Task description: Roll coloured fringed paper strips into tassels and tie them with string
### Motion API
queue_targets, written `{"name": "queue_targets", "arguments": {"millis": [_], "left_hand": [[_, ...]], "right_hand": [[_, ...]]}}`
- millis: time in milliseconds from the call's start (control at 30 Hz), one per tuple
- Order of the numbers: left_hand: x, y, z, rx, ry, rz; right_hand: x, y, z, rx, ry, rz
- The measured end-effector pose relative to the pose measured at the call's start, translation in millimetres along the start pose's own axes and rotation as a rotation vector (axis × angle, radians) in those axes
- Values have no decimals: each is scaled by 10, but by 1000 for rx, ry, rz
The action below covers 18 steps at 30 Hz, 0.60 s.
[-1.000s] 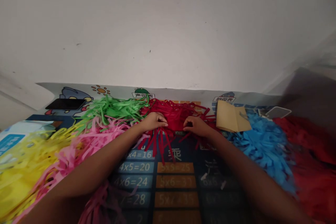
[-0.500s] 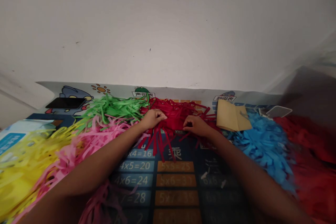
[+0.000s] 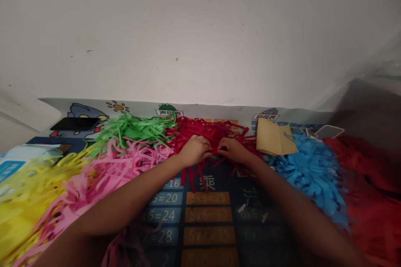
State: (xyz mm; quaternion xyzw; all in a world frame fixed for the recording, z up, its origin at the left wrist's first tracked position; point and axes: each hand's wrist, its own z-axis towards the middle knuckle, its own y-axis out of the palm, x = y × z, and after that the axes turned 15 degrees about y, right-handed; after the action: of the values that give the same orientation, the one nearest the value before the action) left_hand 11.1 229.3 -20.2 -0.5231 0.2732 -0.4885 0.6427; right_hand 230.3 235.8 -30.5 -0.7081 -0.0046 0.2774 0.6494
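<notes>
A pile of dark red strips (image 3: 197, 128) lies at the middle of the printed mat (image 3: 206, 225), close to the wall. My left hand (image 3: 196, 150) is over the near side of this pile, its fingers curled together; what they pinch is too small to make out. Just to the right, my right hand (image 3: 232, 149) has thumb and fingers bent toward each other at the pile's edge, and anything between them is hidden. A small gap separates the two hands. Some red strips hang out below them across the mat.
Green (image 3: 138, 129), pink (image 3: 125, 162) and yellow strips (image 3: 28, 204) spread to the left, with a black phone (image 3: 75, 124) behind. On the right are a folded tan paper (image 3: 272, 137), blue strips (image 3: 313, 171) and more red strips (image 3: 372, 204).
My left hand has moved right and slightly down, close to my right hand, its fingers still curled. The right hand has hardly moved. The view has shifted slightly.
</notes>
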Motion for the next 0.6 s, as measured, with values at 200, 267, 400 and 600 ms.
{"name": "queue_targets", "arguments": {"millis": [200, 267, 400, 600], "left_hand": [[-3, 105, 87, -30, -12, 43], [-14, 113, 81, -36, -14, 45], [-25, 115, 80, -48, -16, 42], [0, 99, 96, -45, -55, 56]], "right_hand": [[-106, 12, -59, 39, -18, -196], [-133, 20, -74, 51, -28, -244], [-149, 30, -79, 72, -52, -297], [-172, -49, -84, 148, -58, -255]]}}
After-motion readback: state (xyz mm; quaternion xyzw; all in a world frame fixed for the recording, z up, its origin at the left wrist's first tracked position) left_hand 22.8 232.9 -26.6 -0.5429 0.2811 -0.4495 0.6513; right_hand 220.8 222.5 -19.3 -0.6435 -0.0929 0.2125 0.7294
